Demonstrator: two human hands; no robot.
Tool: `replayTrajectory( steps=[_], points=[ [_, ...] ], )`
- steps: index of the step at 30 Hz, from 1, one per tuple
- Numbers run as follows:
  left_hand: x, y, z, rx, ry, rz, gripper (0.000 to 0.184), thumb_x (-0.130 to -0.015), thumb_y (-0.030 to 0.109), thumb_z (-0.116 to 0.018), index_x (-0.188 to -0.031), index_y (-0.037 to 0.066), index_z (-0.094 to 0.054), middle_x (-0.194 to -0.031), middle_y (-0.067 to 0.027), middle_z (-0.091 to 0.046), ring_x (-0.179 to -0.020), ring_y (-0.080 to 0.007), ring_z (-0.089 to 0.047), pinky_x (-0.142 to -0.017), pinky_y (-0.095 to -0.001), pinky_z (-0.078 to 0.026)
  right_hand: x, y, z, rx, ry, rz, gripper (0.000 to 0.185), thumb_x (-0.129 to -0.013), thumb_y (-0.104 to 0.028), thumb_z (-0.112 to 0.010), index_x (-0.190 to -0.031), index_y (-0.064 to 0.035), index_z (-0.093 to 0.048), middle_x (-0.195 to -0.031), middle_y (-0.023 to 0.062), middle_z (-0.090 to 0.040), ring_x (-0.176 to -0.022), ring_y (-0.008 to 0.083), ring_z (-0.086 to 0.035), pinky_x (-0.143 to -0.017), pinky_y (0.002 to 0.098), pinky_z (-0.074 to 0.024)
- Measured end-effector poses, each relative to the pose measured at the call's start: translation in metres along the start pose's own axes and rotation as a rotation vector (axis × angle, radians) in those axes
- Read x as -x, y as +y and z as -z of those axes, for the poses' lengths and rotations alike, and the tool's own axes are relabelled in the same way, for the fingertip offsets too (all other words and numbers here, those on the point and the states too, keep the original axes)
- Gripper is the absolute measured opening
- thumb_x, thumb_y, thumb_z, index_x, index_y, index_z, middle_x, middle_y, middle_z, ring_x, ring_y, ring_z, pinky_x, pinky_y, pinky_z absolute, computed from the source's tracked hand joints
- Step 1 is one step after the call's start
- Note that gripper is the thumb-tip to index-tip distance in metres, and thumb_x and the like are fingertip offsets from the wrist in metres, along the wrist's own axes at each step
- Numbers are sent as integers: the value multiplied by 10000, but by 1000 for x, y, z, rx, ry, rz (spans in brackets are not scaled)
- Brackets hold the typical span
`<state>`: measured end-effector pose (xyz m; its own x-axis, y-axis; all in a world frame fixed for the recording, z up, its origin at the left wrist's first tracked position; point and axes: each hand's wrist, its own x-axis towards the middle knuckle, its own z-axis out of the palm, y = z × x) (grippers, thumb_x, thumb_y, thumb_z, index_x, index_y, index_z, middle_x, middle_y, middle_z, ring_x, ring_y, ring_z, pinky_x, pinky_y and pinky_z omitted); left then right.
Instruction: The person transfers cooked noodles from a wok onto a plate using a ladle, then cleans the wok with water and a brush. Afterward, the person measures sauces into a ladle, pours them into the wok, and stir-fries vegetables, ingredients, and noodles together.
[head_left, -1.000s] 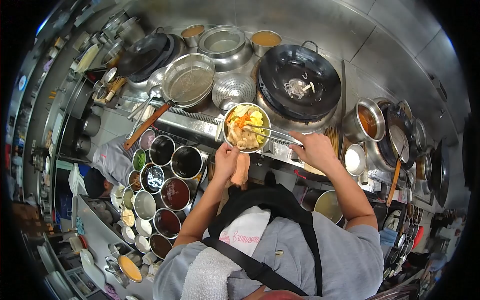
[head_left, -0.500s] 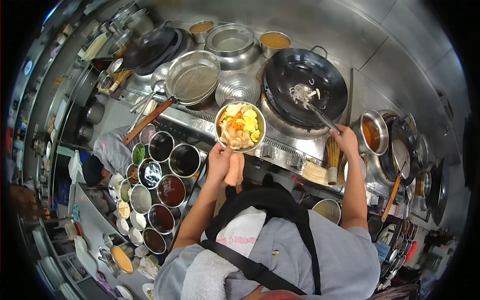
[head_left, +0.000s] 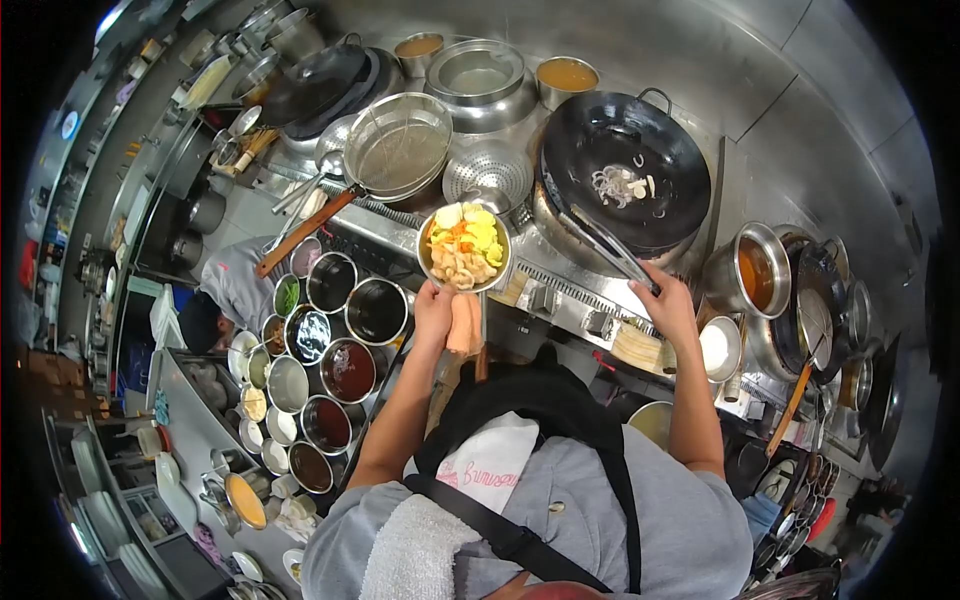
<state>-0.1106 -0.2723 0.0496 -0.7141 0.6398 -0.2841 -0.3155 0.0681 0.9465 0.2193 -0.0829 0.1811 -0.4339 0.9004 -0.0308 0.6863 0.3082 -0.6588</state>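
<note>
My left hand grips the near rim of a metal bowl. In it are yellow leafy pieces, orange shreds and pale slices. Just right of this hand is a folded orange cloth, with a wooden handle end below it. My right hand is closed on metal tongs, which slant across the near left rim of a black wok. Pale, thin onion-like strips and small white pieces lie on the wok's bottom.
Beyond the bowl are a perforated ladle and a round strainer over a pot. Several sauce pots crowd the left. A pot of orange-brown liquid stands right of the wok. Another person bends at the far left.
The tongs have come back from the strips to the wok's near left rim, with my right hand lower and nearer. My left hand and the bowl have shifted slightly left.
</note>
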Motion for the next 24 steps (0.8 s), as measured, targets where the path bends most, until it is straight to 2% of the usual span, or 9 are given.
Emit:
replayTrajectory(
  steps=[4, 6, 8, 10, 11, 15, 18, 21, 24],
  points=[
    [20, 34, -9, -17, -24, -144, 71, -910, 86, -580, -913, 18, -599, -821, -15, -614, -724, -63, -536, -667, -232, -453, 24, 27, -24, -11, -15, 66, 480, -822, -332, -716, -1202, -50, -638, -645, 170, -592, -551, 218, -552, -584, 350, -456],
    [26, 54, -13, -66, 2, -153, 73, -911, 83, -581, -933, 18, -605, -851, -30, -635, -738, -66, -550, -681, -230, -458, 39, 23, -31, -13, -70, -55, 494, -819, -339, -722, -1210, -51, -635, -627, 148, -570, -538, 187, -506, -573, 341, -444],
    [15, 35, 0, -45, -25, -102, 100, -914, 83, -570, -976, 14, -608, -895, -38, -651, -772, -69, -567, -697, -231, -463, 52, 3, -27, 38, -88, -141, 507, -815, -346, -727, -1217, -53, -631, -619, 135, -553, -542, 171, -484, -571, 336, -436],
    [10, 24, 7, 46, -124, 86, 193, -909, 84, -564, -1081, 22, -628, -955, -46, -673, -834, -103, -624, -740, -246, -495, 63, -1, -29, -3, -69, -121, 507, -818, -345, -725, -1222, -54, -628, -677, 155, -594, -570, 170, -504, -594, 329, -446],
    [11, 22, 8, 92, -153, 132, 201, -903, 81, -570, -1091, 26, -617, -978, -49, -674, -844, -112, -633, -746, -252, -505, 68, -12, -25, 1, -72, -136, 497, -826, -342, -718, -1221, -53, -629, -781, 170, -652, -604, 171, -536, -625, 317, -459],
    [19, 32, 1, 8, -136, 164, 195, -900, 88, -574, -1083, 33, -616, -990, -52, -673, -843, -111, -633, -746, -250, -505, 84, 10, -38, -60, 35, -63, 486, -836, -331, -710, -1217, -39, -628, -871, 163, -689, -629, 171, -564, -643, 307, -466],
    [12, 49, -14, 189, -190, 41, 168, -902, 104, -573, -1048, 28, -607, -953, -53, -669, -824, -118, -632, -725, -256, -502, 89, 12, -38, -194, 78, -73, 482, -843, -312, -707, -1223, -29, -622, -888, 160, -697, -642, 160, -572, -655, 309, -470],
    [-1, 58, -24, 23, -145, 92, 155, -907, 96, -569, -1025, -2, -590, -906, -72, -655, -764, -126, -619, -689, -271, -506, 100, 6, -36, -226, 128, -69, 481, -846, -283, -703, -1231, -9, -611, -904, 166, -700, -706, 157, -602, -701, 306, -481],
    [-8, 37, -26, 32, -186, 198, 149, -936, 142, -531, -1013, 19, -566, -879, -83, -645, -770, -162, -641, -659, -297, -527, 109, -9, -27, -116, 70, -212, 477, -847, -262, -698, -1232, 5, -607, -930, 179, -702, -818, 170, -641, -776, 302, -485]
  ],
)
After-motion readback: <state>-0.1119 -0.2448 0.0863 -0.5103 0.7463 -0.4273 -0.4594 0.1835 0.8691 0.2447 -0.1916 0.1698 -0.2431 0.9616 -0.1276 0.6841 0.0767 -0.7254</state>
